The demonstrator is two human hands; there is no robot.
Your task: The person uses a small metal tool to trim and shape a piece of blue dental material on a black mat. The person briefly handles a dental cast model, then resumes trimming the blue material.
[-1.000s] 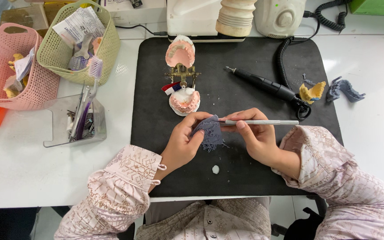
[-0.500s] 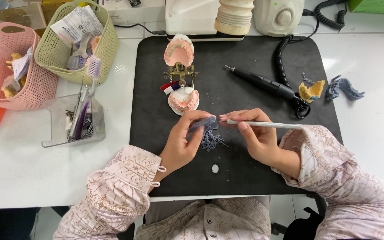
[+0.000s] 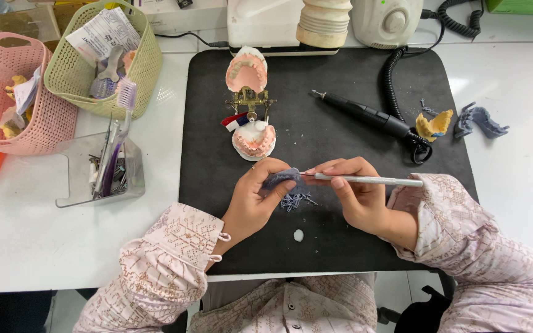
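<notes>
Since a second ago the hands have shifted little, the grey piece now turned so its spiky supports hang below the fingers. Seen from the head camera, the left hand (image 3: 255, 200) grips the grey printed piece (image 3: 284, 179) above the black mat (image 3: 217, 185), and the right hand (image 3: 356, 194) is closed around a slim metal tool (image 3: 371, 180), its tip at the piece. Grey support stubs (image 3: 296, 200) cling beneath, suggesting trimming is only partly done. A white crumb (image 3: 298, 235) lies near; a denture model (image 3: 251, 105) stands behind on the surface.
</notes>
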